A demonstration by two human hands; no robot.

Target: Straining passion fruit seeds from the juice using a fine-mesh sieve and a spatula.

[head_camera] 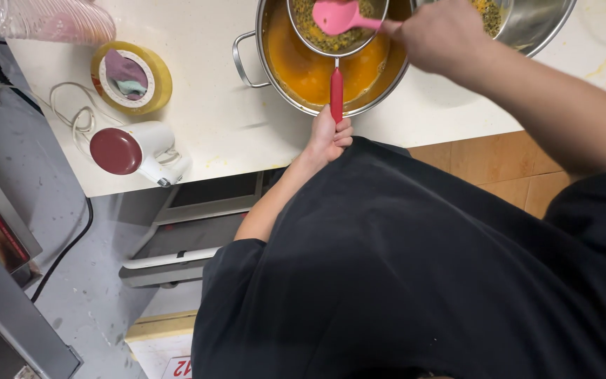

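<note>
At twelve o'clock in the head view a steel stockpot (275, 67) with a loop side handle stands on the pale worktop (212, 112), holding orange liquid. Over its mouth sits a round mesh strainer (317, 38) full of dark seedy pulp, its red handle (336, 95) pointing down toward six o'clock and crossing the pot's near rim. The left hand (331, 137) lies just below that rim, its grip pressed together around the lower end of the red handle, forearm running off toward seven o'clock. The right hand (440, 35), at about one o'clock, comes in from the three o'clock side; its grip is closed on the stem of a pink spatula (338, 15), whose blade rests in the pulp inside the strainer. Behind the right hand, toward one o'clock, a steel bowl (538, 24) shows more of the same seedy pulp, and it stands just beside the pot. At ten o'clock on the worktop lies a yellow roll of tape (131, 77); below it, at nine o'clock, a small white appliance with a dark red cap (131, 151) lies on its side near the worktop's edge, its white cord (71, 112) looped beside it. Stacked clear plastic cups (43, 20) lie at eleven o'clock. The person's dark shirt (422, 281) fills the lower half of the view.
</note>
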